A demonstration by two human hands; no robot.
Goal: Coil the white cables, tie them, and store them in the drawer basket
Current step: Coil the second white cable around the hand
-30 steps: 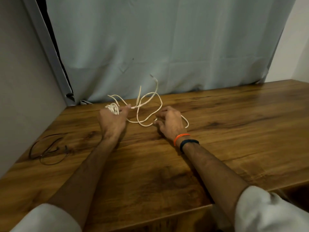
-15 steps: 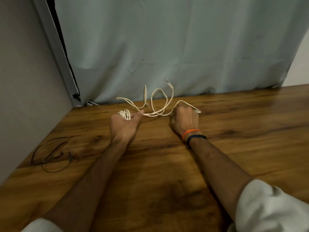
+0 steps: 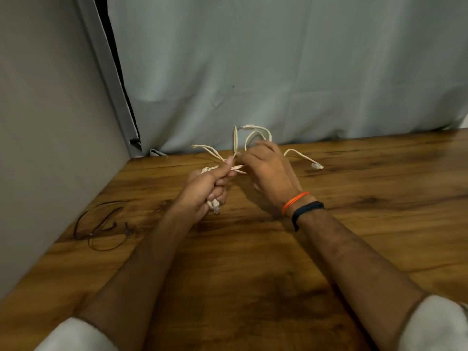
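A tangle of white cables (image 3: 253,138) is lifted off the wooden table, its loops standing up in front of the curtain. My left hand (image 3: 206,187) grips a bunch of the strands in its fist, thumb on top, and a plug end hangs out below the fingers. My right hand (image 3: 269,171), with orange and black bands on its wrist, pinches the strands just right of the left thumb. One free end with a connector (image 3: 316,165) trails down onto the table to the right. No drawer basket is in view.
A thin dark cable (image 3: 101,229) lies looped on the wooden table (image 3: 379,198) at the left, near the grey wall (image 3: 45,148). A pale curtain (image 3: 278,72) hangs along the table's back edge.
Both hands have risen off the table and come together with the white cables. The right hand moved left toward the left hand; the loops now stand higher and a connector end trails right.
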